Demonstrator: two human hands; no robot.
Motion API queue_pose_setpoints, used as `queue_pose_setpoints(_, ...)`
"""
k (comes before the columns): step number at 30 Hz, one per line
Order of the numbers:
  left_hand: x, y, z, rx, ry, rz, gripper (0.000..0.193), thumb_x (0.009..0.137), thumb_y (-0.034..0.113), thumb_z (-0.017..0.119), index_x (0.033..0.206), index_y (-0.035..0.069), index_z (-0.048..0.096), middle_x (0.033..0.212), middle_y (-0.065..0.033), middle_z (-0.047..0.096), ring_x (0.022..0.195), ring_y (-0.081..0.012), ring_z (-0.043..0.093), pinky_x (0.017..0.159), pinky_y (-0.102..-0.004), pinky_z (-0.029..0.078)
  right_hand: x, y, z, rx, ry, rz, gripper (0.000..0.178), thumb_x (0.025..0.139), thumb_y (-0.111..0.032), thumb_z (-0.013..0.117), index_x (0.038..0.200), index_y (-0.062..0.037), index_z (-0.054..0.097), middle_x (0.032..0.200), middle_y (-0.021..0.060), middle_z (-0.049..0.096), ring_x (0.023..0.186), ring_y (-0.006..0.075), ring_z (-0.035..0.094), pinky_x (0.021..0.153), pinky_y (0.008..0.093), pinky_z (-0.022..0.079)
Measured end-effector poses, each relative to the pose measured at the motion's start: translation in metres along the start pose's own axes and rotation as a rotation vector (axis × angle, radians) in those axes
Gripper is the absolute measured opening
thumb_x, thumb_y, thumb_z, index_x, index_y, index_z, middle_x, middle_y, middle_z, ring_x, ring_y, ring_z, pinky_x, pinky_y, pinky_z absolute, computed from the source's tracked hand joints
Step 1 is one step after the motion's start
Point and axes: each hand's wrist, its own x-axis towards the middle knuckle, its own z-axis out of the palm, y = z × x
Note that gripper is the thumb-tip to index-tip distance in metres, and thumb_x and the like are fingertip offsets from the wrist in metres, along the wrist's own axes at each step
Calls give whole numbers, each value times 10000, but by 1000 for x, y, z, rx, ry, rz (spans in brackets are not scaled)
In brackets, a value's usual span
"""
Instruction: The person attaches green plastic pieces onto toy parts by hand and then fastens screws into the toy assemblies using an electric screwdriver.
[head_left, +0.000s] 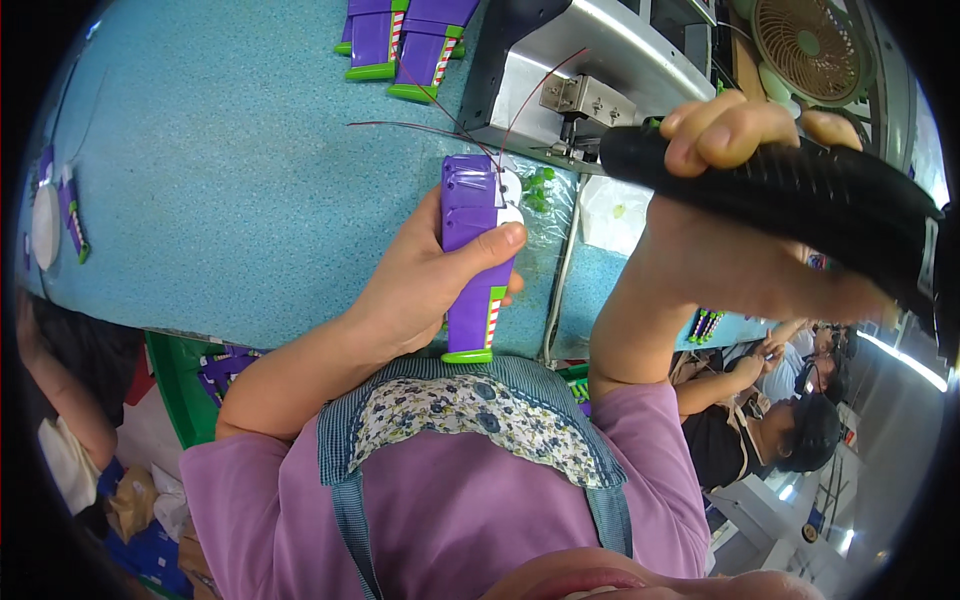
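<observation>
My left hand point(425, 270) is closed round a purple plastic toy part point(466, 190) with a green end and a red-and-white striped edge, its thumb lying over the front. Thin dark red wires point(499, 150) stick out from the top of this part, beside a white inner piece. Up at the right, my right hand point(715, 235) grips a black electric screwdriver point(790, 185), held slanting. The screwdriver's narrow end is right by the small metal block point(588, 100) on the front of a silver machine point(600, 50).
More purple and green parts point(410, 45) lie at the table's far side, others point(70, 210) at far left. A plastic bag with small green pieces point(540, 190) is beside the machine. A green crate point(180, 385) stands below the edge. A fan point(808, 45) and co-workers point(770, 420) are rightward.
</observation>
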Motion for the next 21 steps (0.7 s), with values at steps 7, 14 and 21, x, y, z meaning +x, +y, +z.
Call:
queue_pose_setpoints(7, 5, -9, -3, -7, -35, 83, 526, 731, -56, 675, 1170, 41, 400, 886, -69, 560, 693, -154, 585, 594, -301, 503, -25, -35, 26, 41, -120, 78, 838, 780, -762, 464, 1239, -61, 456, 742, 126, 560, 510, 213, 479, 557, 376, 410)
queue_pose_setpoints(14, 5, -5, 7, 3, 21, 98, 612, 709, -82, 646, 1236, 41, 359, 879, -65, 552, 683, -159, 583, 592, -295, 500, -40, -19, 38, -17, -15, 47, 871, 766, -797, 424, 1215, -50, 420, 702, 135, 546, 477, 213, 468, 512, 376, 407)
queue_pose_setpoints(21, 7, -4, 2, 19, 14, 69, 601, 717, -65, 658, 1229, 43, 362, 879, -67, 557, 666, -153, 582, 565, -288, 495, -35, -19, 39, -1, 63, 146, 898, 762, -807, 412, 1256, -57, 420, 676, 123, 530, 453, 212, 453, 503, 370, 408)
